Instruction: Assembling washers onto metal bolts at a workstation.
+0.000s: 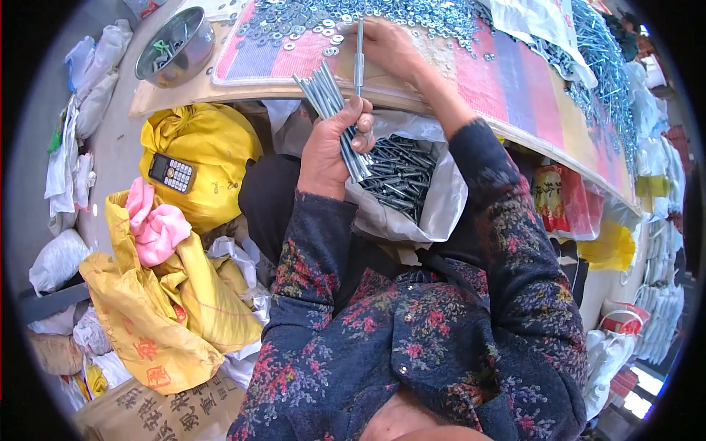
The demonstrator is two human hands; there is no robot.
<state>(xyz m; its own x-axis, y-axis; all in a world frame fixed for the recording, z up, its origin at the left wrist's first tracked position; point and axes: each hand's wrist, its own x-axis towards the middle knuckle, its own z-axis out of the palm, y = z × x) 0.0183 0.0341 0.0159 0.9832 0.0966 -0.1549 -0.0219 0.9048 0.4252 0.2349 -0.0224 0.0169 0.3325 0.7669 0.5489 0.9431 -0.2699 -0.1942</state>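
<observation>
My left hand (pixel 329 147) is closed round a bundle of long metal bolts (pixel 322 92). One sleeved bolt (pixel 359 62) stands upright from its fingers, apart from the slanted rest. At the table's near edge my right hand (pixel 388 50) bends down over the loose flat washers (pixel 331 29), just behind and right of the upright bolt. Its fingers look drawn together, and whatever they pinch is hidden. Below the hands, a white sack (pixel 446 202) sits open, full of dark-looking metal bolts (pixel 397 176).
Striped matting (pixel 485 81) covers the tabletop, with long metal rods (pixel 599 81) heaped at right. A steel bowl (pixel 193 66) holds small parts at left. Yellow bags (pixel 228 143), a keypad phone (pixel 172 173), pink cloth (pixel 158 228) and cardboard (pixel 176 415) lie at my left.
</observation>
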